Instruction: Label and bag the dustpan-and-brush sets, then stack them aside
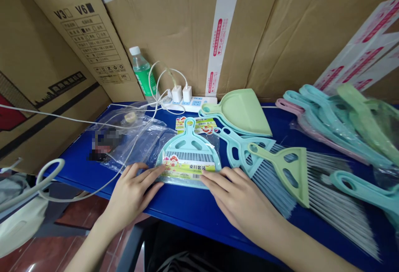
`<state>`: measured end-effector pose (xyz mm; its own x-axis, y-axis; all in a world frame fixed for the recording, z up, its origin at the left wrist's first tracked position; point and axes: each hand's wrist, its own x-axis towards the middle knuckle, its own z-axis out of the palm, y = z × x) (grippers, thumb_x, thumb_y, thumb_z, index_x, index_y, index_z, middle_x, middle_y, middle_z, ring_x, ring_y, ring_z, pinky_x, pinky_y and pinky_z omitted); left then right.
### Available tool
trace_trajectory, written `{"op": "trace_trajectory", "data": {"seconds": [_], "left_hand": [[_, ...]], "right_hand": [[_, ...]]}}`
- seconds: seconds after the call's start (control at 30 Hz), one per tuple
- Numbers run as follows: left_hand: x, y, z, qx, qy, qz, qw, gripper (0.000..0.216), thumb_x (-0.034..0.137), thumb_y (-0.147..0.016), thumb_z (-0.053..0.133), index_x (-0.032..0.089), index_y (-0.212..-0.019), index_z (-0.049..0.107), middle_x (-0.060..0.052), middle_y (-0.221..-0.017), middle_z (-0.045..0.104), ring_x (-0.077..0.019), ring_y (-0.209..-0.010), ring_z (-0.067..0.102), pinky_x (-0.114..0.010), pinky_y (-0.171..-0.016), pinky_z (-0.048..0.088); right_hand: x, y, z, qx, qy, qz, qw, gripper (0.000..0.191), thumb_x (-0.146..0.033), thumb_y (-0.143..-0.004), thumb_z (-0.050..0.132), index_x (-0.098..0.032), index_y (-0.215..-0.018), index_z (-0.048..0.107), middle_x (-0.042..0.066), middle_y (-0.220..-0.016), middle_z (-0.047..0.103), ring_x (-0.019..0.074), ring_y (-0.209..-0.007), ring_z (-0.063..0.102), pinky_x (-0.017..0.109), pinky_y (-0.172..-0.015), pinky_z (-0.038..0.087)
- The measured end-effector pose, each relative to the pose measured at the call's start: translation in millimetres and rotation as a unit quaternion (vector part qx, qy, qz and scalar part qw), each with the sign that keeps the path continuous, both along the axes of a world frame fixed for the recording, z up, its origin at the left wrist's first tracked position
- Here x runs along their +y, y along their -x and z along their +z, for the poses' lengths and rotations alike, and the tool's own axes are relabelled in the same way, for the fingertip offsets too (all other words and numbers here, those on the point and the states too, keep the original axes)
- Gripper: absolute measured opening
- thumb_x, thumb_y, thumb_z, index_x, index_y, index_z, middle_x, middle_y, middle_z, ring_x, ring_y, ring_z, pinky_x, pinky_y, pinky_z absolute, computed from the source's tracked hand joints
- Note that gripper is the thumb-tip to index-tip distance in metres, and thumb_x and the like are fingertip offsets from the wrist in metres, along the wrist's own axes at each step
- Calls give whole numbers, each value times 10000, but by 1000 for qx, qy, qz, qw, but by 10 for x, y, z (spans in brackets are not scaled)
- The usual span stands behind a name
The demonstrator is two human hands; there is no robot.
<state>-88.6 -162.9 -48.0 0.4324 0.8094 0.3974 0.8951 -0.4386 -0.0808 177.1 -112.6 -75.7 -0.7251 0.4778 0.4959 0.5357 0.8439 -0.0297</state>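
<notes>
A light-blue dustpan and brush set (190,144) lies in a clear plastic bag on the blue table, handle pointing away from me. Its printed label card (187,167) shows across the front. My left hand (134,187) has its fingers closed at the bag's lower left edge, with the thumb just below. On the lower right, my right hand (232,191) grips the bag's edge, fingertips over the end of the label. Close to the right hand lie a blue brush (243,149) and a green brush (289,168).
Behind are stacked dustpans (243,112), label cards (183,126) and a white power strip (199,104) with cables. Clear bags (140,139) lie to the left, near a bottle (143,74). Bagged handled pieces (330,118) pile up at right. Cardboard boxes (174,35) wall the back.
</notes>
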Motion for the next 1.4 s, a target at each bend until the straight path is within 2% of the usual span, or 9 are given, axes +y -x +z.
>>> {"op": "trace_trajectory", "data": {"seconds": [0.2, 0.43, 0.7, 1.1, 1.27, 1.4], "left_hand": [[17, -69, -18, -5, -4, 3, 1000, 308, 291, -1016, 396, 160, -1164, 632, -49, -943, 755, -197, -750, 574, -323, -692, 496], [43, -103, -118, -38, -41, -3, 998, 239, 208, -1002, 426, 126, -1079, 636, -48, -982, 750, -175, -719, 586, -302, -682, 500], [23, -91, -131, -46, -44, 5, 998, 229, 166, -982, 444, 148, -1116, 629, -44, -976, 749, -181, -684, 545, -311, -646, 457], [22, -49, -148, -82, 5, -4, 997, 271, 142, -983, 422, 151, -1182, 605, -48, -1043, 731, -182, -721, 527, -316, -688, 444], [32, -58, -95, -38, 13, -32, 999, 327, 263, -1022, 370, 205, -1238, 608, -55, -1076, 707, -180, -746, 551, -321, -689, 432], [52, -67, -70, -9, 18, -38, 999, 351, 334, -1026, 358, 244, -1204, 647, -57, -1047, 702, -189, -774, 566, -324, -683, 427]], "right_hand": [[-5, 11, 8, 17, 0, 2, 1000, 293, -63, -806, 582, -140, -1063, 699, 32, -1057, 741, 197, -836, 571, 350, -791, 425], [10, 10, 12, 28, -1, 12, 1000, 281, -42, -824, 544, -127, -1041, 700, 41, -1051, 742, 193, -810, 577, 351, -761, 425], [26, 30, 26, 38, -5, 17, 999, 278, -34, -828, 518, -130, -1005, 709, 46, -1013, 749, 198, -778, 582, 350, -748, 425], [38, 43, 19, 32, -10, 15, 999, 270, -34, -821, 537, -130, -1014, 698, 37, -1001, 743, 189, -803, 585, 355, -774, 407], [29, 46, 27, 25, -13, 13, 1000, 302, -50, -823, 544, -143, -1072, 688, 31, -999, 741, 193, -814, 581, 353, -796, 395], [24, 52, 5, 12, -30, 9, 999, 303, -62, -808, 558, -144, -1068, 689, 41, -1008, 736, 193, -828, 576, 353, -784, 398]]}}
